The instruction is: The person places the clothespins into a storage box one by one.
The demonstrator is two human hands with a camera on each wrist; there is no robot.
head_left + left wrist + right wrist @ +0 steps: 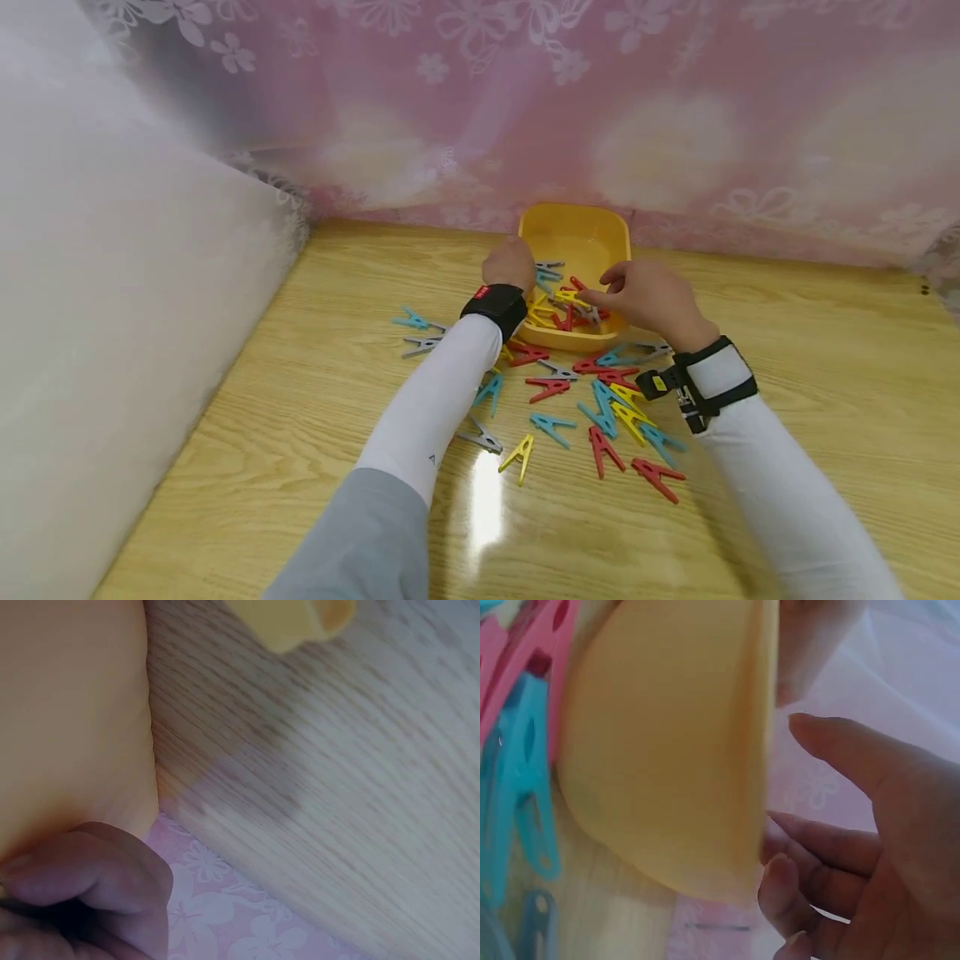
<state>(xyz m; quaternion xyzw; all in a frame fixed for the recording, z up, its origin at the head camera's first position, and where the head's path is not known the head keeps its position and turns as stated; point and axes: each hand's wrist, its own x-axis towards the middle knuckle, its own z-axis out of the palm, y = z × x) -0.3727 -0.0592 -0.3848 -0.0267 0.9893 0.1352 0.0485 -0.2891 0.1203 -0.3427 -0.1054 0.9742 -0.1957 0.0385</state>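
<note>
A yellow plastic basin (576,227) stands at the back of the table, with several red, yellow, blue and grey clothespins inside. My left hand (510,263) is at its left rim. In the left wrist view its fingers (112,877) are curled against the sight of the basin's wall (71,712); I cannot tell what they hold. My right hand (654,302) reaches over the right rim, its thumb near a yellow clothespin (568,297). The right wrist view shows that thumb and the fingers (780,885) apart beside the basin's wall (667,750), nothing visible between them.
Several loose clothespins lie on the wooden table before the basin, among them a red one (657,478), a yellow one (517,458) and a blue one (552,427). A pink flowered curtain (480,108) hangs close behind the basin. A white wall (112,292) borders the left side.
</note>
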